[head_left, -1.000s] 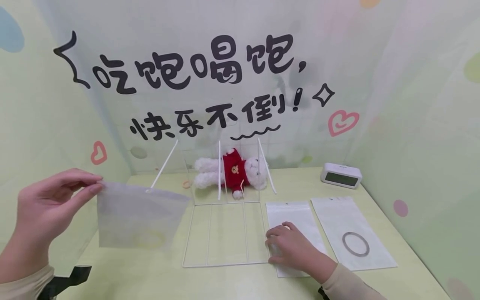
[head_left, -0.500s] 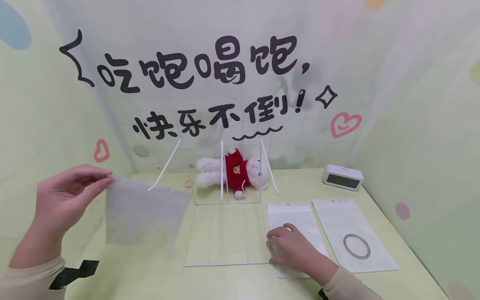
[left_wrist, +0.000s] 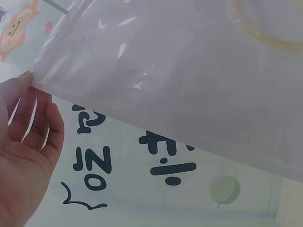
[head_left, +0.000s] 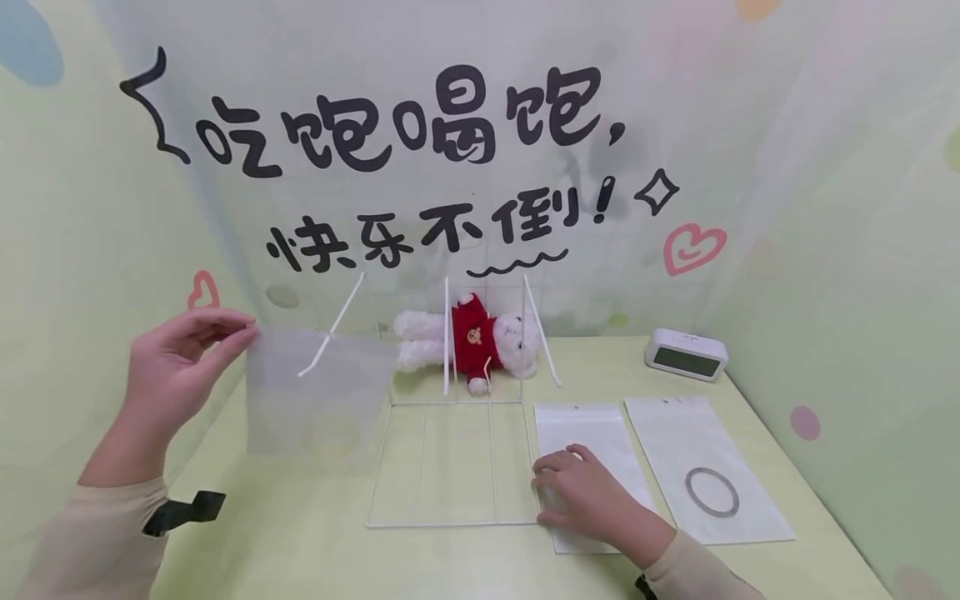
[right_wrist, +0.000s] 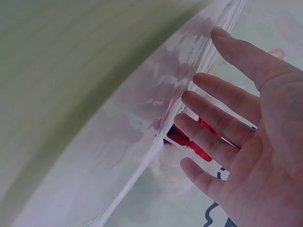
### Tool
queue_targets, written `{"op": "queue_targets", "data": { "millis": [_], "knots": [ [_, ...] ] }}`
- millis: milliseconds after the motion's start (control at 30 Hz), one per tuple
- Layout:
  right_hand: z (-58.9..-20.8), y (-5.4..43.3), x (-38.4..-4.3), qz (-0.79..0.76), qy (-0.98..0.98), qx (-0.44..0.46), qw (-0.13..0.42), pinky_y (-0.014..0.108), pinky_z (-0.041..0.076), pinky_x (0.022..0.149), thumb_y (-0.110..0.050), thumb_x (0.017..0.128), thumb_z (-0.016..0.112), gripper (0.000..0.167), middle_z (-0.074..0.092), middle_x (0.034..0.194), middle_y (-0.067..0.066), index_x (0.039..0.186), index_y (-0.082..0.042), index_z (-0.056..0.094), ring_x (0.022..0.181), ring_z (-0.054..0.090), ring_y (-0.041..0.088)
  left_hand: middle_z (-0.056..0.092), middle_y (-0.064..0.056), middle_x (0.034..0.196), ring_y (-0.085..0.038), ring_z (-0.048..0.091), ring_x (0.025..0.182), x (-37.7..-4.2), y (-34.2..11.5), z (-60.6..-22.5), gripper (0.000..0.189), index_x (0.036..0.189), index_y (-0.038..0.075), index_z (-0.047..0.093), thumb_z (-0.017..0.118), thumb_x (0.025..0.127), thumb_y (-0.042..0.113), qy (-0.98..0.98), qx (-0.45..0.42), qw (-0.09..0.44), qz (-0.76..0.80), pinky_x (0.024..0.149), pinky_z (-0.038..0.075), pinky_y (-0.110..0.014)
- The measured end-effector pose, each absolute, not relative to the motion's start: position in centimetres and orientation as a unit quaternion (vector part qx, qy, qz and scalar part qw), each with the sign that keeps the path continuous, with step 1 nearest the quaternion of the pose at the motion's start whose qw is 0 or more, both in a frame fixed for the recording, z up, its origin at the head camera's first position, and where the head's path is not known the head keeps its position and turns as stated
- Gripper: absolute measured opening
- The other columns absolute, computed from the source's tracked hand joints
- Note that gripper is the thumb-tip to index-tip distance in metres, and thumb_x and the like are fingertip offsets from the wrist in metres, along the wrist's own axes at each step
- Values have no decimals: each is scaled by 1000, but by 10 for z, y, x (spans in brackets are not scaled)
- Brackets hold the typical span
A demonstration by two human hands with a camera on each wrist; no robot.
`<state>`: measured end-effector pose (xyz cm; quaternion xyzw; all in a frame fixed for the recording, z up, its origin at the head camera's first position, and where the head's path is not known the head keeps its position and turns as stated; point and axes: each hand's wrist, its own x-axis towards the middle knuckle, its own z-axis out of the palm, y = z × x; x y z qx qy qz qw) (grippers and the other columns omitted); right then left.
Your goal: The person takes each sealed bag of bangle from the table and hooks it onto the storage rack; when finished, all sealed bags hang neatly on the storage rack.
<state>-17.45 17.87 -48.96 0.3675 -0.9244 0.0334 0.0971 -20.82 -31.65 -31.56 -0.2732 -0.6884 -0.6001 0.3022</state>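
My left hand (head_left: 176, 375) pinches the upper left corner of a translucent zip bag (head_left: 285, 408) between thumb and fingertips. In the left wrist view a pale yellow ring (left_wrist: 270, 42) shows through the bag. The bag hangs by the left prong (head_left: 330, 325) of a white wire display rack (head_left: 450, 526); whether the prong passes through its hole is hard to tell. At the rack's right base edge lies my right hand (head_left: 588, 500), fingertips by the wire and over a white zip bag (head_left: 581, 425). Its fingers look spread and nearly straight in the right wrist view.
Farther right, another white bag (head_left: 675, 433) holds a grey ring (head_left: 712, 492). A white plush toy in a red sweater (head_left: 472, 337) lies behind the rack. A white digital clock (head_left: 686, 354) stands at the back right. Printed walls enclose the table.
My left hand has moved right and slightly up, bringing the bag with it toward the rack's far left side. The right hand stays in place at the rack's base.
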Motion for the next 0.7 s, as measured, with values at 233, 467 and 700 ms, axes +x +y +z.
{"op": "queue_targets", "data": {
  "millis": [233,467,700],
  "knots": [
    [-488,176,-175,40,-928,362,81,51,50,103,-43,76,87,38,74,118,-2,104,-18,79,114,66,19,75,2,97,-8,69,90,-217,-314,-318,20,105,-19,66,68,86,-21,-730,-230,311,-563,85,57,-11],
    [-486,175,-173,34,-927,362,86,50,50,102,-42,76,87,38,73,118,-2,104,-18,78,114,66,18,71,10,96,-2,68,88,-214,-311,-321,17,107,-10,68,72,91,-9,-807,-167,315,-472,81,56,-7],
    [-486,175,-173,41,-931,355,78,51,50,103,-42,76,87,37,74,118,-2,104,-18,78,114,66,19,69,12,103,-1,66,94,-217,-310,-325,21,112,-3,69,74,92,-1,-824,-152,308,-450,85,53,-5]
  ]
}}
